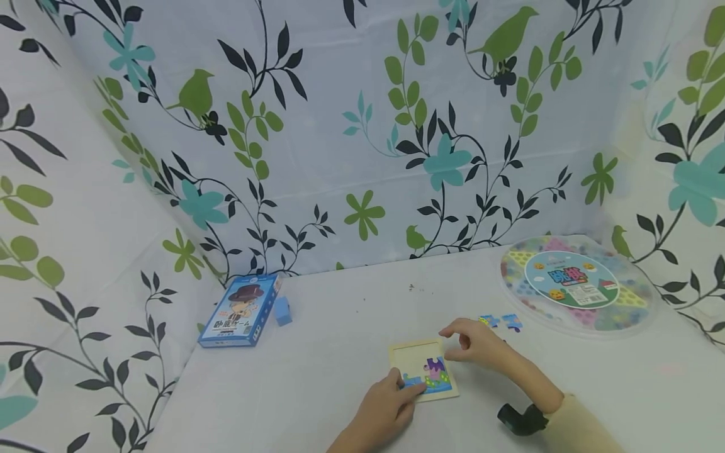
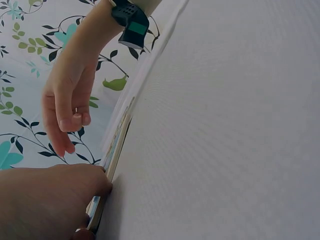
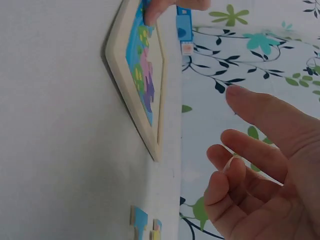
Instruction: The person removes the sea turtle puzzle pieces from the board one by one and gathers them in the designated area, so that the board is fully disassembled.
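Note:
A shallow wooden puzzle board (image 1: 406, 353) lies on the white table, its lower part filled with purple, pink, green and blue pieces (image 3: 146, 82). My left hand (image 1: 383, 404) grips the board's near left edge, with one finger resting on the pieces. In the left wrist view the left hand (image 2: 47, 200) hides part of the board's rim. My right hand (image 1: 476, 341) hovers at the board's right side, holding nothing. Its fingers (image 3: 225, 187) are loosely bent and apart from the thumb. Loose puzzle pieces (image 1: 511, 322) lie on the table beyond the right hand.
A blue illustrated box (image 1: 238, 314) lies at the back left, with a small blue block (image 1: 282, 311) beside it. Toward the back right is a large round clear case (image 1: 574, 283) of colourful contents. Patterned cloth (image 1: 317, 126) encloses the table's back and sides.

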`<state>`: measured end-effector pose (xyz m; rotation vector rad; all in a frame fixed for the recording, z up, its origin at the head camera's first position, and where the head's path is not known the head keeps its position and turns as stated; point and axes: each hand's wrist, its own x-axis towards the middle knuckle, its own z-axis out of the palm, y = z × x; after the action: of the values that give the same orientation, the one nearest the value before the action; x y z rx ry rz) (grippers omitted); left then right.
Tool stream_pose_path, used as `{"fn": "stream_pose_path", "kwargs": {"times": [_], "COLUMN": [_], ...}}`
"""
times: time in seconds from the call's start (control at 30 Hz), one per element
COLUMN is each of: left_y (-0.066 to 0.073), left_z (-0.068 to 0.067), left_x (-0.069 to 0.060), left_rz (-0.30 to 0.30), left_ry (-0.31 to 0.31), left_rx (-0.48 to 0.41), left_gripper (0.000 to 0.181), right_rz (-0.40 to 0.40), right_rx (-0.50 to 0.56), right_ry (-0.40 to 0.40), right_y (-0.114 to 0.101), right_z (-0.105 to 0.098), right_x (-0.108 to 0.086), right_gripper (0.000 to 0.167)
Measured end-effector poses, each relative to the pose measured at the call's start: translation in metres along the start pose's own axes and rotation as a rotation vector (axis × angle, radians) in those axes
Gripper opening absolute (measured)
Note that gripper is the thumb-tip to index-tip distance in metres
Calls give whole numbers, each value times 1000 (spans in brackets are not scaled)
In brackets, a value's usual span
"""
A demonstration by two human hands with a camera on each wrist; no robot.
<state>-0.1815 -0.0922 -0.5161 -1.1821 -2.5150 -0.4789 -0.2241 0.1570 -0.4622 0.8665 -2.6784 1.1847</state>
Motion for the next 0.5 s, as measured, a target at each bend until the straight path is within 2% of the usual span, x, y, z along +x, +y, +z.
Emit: {"fn": "stream_pose_path", "kwargs": {"times": [0.2, 0.5], "left_y": [2, 2], "left_z": [-2, -4], "left_x": [1, 2], "left_rz": [11, 24], "left_ry": [13, 17], "left_rx": [-5, 3], "left_gripper": [34, 33], "right_rz": [34, 32], "right_rx": [49, 48], "right_ry": [-118, -137], "right_y": [2, 9], "right_z": [14, 27], "right_x": [1, 1], "right_gripper": [33, 37]}}
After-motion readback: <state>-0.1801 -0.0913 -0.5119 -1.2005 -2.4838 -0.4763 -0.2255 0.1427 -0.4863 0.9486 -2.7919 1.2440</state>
